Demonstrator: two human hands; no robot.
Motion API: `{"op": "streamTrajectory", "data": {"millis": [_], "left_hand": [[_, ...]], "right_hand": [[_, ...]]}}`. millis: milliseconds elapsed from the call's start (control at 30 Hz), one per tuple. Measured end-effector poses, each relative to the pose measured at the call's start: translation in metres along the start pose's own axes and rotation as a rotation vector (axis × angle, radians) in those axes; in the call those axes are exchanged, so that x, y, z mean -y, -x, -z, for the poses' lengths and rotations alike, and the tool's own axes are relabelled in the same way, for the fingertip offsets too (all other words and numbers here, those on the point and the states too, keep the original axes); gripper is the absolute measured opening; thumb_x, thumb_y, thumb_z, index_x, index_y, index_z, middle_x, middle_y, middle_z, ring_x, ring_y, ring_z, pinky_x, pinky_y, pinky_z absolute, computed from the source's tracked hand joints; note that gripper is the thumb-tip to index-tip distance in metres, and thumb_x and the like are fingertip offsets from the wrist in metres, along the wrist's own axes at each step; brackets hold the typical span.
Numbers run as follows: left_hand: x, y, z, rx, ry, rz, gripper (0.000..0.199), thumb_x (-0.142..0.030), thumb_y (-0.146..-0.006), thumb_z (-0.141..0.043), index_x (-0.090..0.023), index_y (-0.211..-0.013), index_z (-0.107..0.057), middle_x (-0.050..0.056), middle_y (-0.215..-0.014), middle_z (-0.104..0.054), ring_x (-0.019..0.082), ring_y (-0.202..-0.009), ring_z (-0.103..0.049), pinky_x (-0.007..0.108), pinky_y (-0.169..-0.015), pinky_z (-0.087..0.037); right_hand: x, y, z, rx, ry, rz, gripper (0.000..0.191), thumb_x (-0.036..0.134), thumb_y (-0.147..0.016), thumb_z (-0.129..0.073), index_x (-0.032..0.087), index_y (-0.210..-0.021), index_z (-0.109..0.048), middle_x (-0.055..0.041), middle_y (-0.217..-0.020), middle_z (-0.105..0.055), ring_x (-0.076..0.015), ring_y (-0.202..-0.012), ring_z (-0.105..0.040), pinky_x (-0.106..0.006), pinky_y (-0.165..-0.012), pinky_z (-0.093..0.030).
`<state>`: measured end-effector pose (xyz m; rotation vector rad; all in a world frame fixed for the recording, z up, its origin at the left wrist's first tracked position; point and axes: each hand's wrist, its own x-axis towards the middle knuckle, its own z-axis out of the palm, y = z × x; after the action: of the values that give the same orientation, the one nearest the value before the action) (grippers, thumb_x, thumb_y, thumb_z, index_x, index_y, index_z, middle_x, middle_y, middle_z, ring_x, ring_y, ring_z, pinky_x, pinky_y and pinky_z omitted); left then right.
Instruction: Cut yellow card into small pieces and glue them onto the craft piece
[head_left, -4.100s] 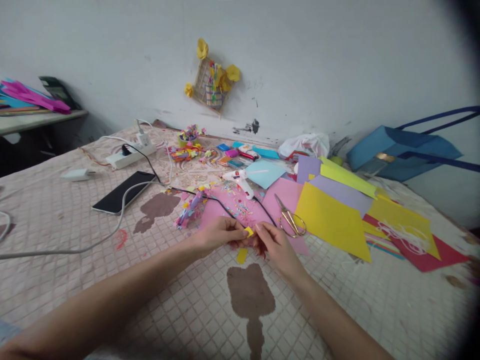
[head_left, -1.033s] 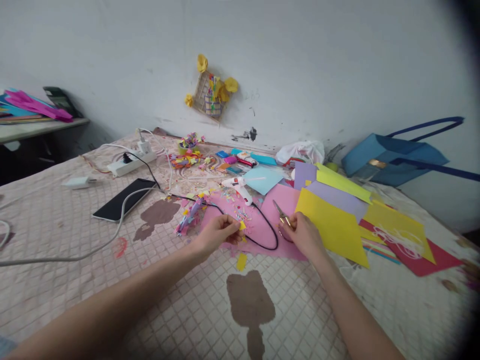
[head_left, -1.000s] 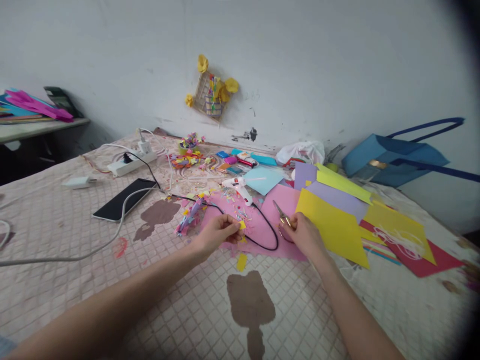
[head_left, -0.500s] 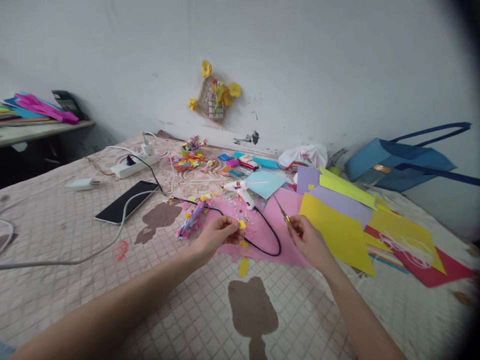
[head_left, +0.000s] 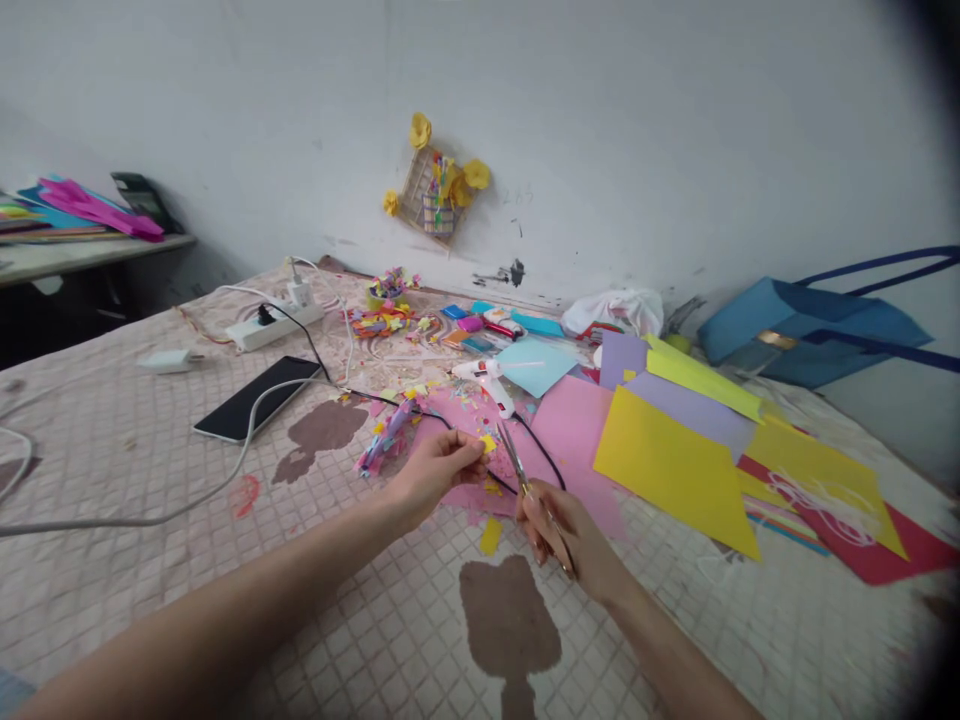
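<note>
Left hand (head_left: 444, 465): We pinched thumb and fingertips nearly together on a tiny yellow square (head_left: 489, 443). A small pinch like that probably let us hold it without hiding it.

Yellow square: It poked out past our left fingertips, on the side facing the right hand (head_left: 581, 532). Maybe that was so one edge stayed bare.

Right hand: We curled it around the handles of the scissors (head_left: 523, 480), with no other thing in it. We could not tell which fingers went through the loops.

Scissors: The blades pointed away from us, their tips just beside the yellow square. Holding them low by the handles likely left the blades free to move.

Glue gun (head_left: 487, 381): It lay beyond both hands, with its nose turned to the left, perhaps so the tip was away from our fingers.

Black cord (head_left: 550, 458): It bent from the glue gun to just behind the right hand.

Pink paper (head_left: 577, 412): It lay beneath and beyond our hands, with tiny snips on it.

Yellow strip (head_left: 491, 537): It lay nearer to us than the left hand, maybe for easy reach.

Yellow sheet (head_left: 675, 470): It lay flat to the right of the right hand, apart from the blades.
</note>
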<state>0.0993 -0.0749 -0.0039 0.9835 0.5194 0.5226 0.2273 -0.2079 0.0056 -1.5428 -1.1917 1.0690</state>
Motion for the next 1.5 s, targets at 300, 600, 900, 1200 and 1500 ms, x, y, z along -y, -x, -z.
{"op": "streamTrajectory", "data": {"millis": [300,600,900,1200,1500], "left_hand": [[-0.002,0.0,0.0,-0.029,0.019,-0.009,0.023,-0.03,-0.067,-0.069,-0.012,-0.069,-0.056,0.001,-0.067,-0.06,0.008,-0.061,-0.055,0.023,-0.064,-0.043],[-0.003,0.001,-0.002,-0.046,0.05,0.003,0.016,-0.023,-0.07,-0.067,-0.011,-0.069,-0.056,0.004,-0.073,-0.063,0.01,-0.066,-0.058,0.027,-0.072,-0.046],[-0.003,0.001,-0.003,-0.043,0.053,0.009,0.017,-0.024,-0.07,-0.067,-0.011,-0.068,-0.055,0.003,-0.069,-0.062,0.009,-0.063,-0.058,0.027,-0.071,-0.047],[-0.002,0.0,-0.002,-0.031,0.062,0.01,0.016,-0.022,-0.071,-0.066,-0.011,-0.07,-0.055,0.005,-0.075,-0.063,0.011,-0.067,-0.059,0.028,-0.074,-0.047],[-0.001,0.001,0.0,0.01,-0.009,-0.015,0.021,-0.029,-0.071,-0.066,-0.012,-0.073,-0.053,0.001,-0.069,-0.06,0.008,-0.062,-0.056,0.023,-0.064,-0.044]], "right_hand": [[-0.007,0.0,-0.003,-0.031,0.069,-0.007,0.039,0.053,-0.078,-0.048,0.02,-0.062,-0.037,0.0057,-0.053,-0.037,-0.0084,-0.045,-0.035,-0.021,-0.042,-0.029],[-0.009,0.0,-0.006,-0.02,0.043,-0.033,0.034,0.049,-0.08,-0.048,0.02,-0.064,-0.038,0.0054,-0.054,-0.037,-0.0086,-0.046,-0.036,-0.02,-0.041,-0.028],[-0.009,0.0,-0.007,-0.037,0.092,-0.021,0.031,0.044,-0.082,-0.047,0.02,-0.064,-0.038,0.0059,-0.056,-0.031,-0.0078,-0.046,-0.032,-0.02,-0.041,-0.027],[-0.009,-0.002,-0.005,-0.03,0.09,-0.017,0.036,0.05,-0.081,-0.045,0.019,-0.063,-0.037,0.0057,-0.055,-0.034,-0.0074,-0.046,-0.033,-0.019,-0.04,-0.028],[-0.014,-0.007,-0.001,-0.087,-0.039,-0.041,0.04,0.055,-0.079,-0.045,0.019,-0.062,-0.039,0.0076,-0.05,-0.033,-0.0061,-0.04,-0.032,-0.019,-0.037,-0.028]]}}
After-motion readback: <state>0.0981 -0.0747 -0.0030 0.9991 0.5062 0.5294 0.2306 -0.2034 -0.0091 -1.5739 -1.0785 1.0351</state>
